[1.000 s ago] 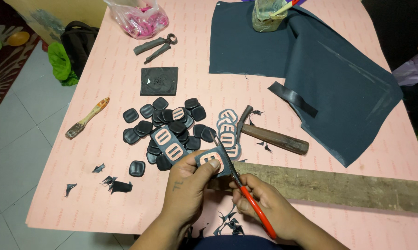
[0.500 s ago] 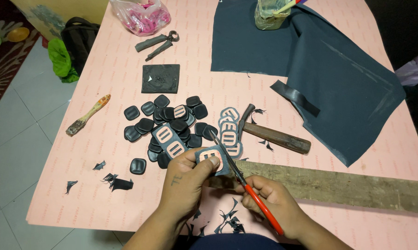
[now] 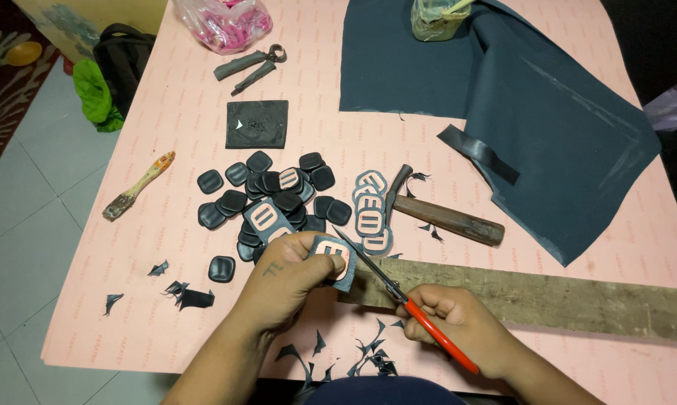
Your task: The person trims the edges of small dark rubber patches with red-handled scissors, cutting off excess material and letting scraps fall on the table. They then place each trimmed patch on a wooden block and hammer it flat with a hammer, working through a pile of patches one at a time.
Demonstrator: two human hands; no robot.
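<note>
My left hand grips a small pink buckle-shaped piece backed with black material at the near middle of the pink table. In my right hand are red-handled scissors, their blades reaching up to the right edge of that piece. Black offcuts lie under my hands. Just beyond my left hand sits a heap of several black rounded pieces and pink buckle shapes.
A wooden-handled hammer lies right of the heap, and a long wooden plank runs to the right edge. Black fabric covers the far right. Also here: a black square pad, pincers, a brush, a plastic bag.
My hands and the piece have shifted very slightly; the scissors stay at the piece's edge. Nothing else on the table has moved.
</note>
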